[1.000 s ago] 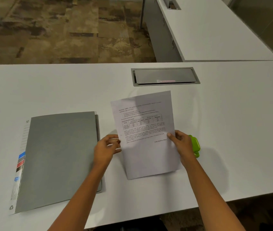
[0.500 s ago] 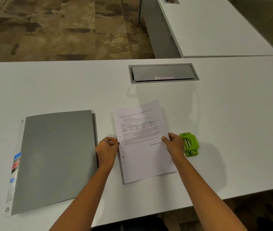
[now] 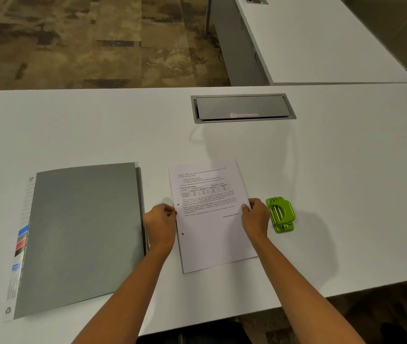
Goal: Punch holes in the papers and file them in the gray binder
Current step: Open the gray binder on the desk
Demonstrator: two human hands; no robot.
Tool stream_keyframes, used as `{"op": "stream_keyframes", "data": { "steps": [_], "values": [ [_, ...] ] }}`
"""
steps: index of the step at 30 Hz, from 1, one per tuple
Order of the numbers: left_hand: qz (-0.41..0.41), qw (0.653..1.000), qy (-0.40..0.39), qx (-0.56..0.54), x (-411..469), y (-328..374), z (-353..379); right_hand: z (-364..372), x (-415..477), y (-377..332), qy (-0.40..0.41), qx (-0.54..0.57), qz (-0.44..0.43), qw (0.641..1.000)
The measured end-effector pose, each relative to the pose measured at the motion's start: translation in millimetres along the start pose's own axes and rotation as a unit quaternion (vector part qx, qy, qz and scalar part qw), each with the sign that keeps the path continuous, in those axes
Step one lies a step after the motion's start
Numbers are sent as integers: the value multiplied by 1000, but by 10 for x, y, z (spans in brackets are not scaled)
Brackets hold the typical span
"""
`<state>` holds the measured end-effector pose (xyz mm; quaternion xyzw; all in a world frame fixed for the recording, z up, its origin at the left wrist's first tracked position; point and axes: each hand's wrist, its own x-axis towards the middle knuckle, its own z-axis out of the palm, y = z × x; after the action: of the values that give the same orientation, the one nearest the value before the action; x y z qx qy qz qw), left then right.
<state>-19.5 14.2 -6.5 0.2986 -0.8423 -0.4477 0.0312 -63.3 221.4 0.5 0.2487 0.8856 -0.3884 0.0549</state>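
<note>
On smooth white desk (image 3: 98,135) | my left hand (image 3: 160,223) and right hand (image 3: 257,219) pinch punched paper (image 3: 213,234) by side edges | gray binder (image 3: 81,239) left, green hole punch (image 3: 281,214) right

We see open bench (image 3: 98,135) beyond the papers (image 3: 212,219), hemmed by binder (image 3: 81,234) left, green punch (image 3: 280,214) right.

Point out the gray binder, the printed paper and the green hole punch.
gray binder (image 3: 83,234), head view, middle of the closed front cover.
printed paper (image 3: 217,239), head view, blank area below the text.
green hole punch (image 3: 285,212), head view, on its green top.
</note>
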Motion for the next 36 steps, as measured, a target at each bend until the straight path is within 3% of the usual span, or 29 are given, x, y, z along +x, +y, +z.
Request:
{"op": "stream_keyframes", "data": {
  "steps": [4, 8, 14, 21, 25, 29, 36],
  "values": [
    [17, 1000, -8, 12, -41, -7, -53, -41, -53, -34, 32, -83, -20, 996],
    [45, 999, -11, 17, -102, 10, -150, -59, -221, -172, 44, -63, -70, 995],
    [108, 992, -56, 36, -249, -59, -402, 195, -742, -400, -69, 17, -126, 989],
    [121, 990, -32, 60, -428, -380, -808, 619, -1248, -630, -245, 83, -74, 963],
    [234, 964, -25, 124, -424, -759, -1138, 830, -1397, -748, -329, 76, -6, 941],
    [227, 959, -51, 160, -550, -974, -1557, 1027, -1487, -839, -367, 57, 39, 928],
    [179, 939, -114, 270, -655, -1361, -1794, 1163, -1539, -904, -362, 103, 71, 924]
  ]
}}
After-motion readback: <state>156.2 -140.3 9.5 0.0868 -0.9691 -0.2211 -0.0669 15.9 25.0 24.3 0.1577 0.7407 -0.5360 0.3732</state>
